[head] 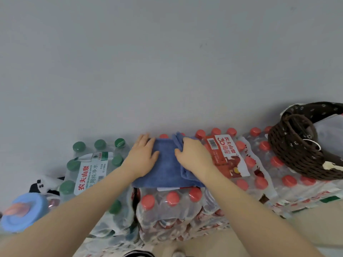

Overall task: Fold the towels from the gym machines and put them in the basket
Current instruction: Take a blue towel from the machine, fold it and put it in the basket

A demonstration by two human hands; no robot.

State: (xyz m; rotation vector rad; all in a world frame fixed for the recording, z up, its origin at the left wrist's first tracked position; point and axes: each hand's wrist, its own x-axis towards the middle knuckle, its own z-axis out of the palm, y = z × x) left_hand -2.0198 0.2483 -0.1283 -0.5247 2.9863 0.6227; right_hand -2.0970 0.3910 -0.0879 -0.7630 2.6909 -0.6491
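A blue towel [167, 164] lies partly folded on top of shrink-wrapped packs of red-capped water bottles [172, 199], close to a grey wall. My left hand [143, 154] lies flat on the towel's left part, fingers straight. My right hand [194, 154] presses on the towel's right side, where a folded layer bunches up under the fingers. A dark brown woven basket [297, 154] with a patterned fabric lining stands on the bottle packs at the right, tipped toward me.
A pack of green-capped bottles [89, 164] sits to the left of the towel. A blue-lidded container [24, 212] and a panda plush toy [42, 184] are at the far left. More red-capped packs [259, 164] extend right under the basket.
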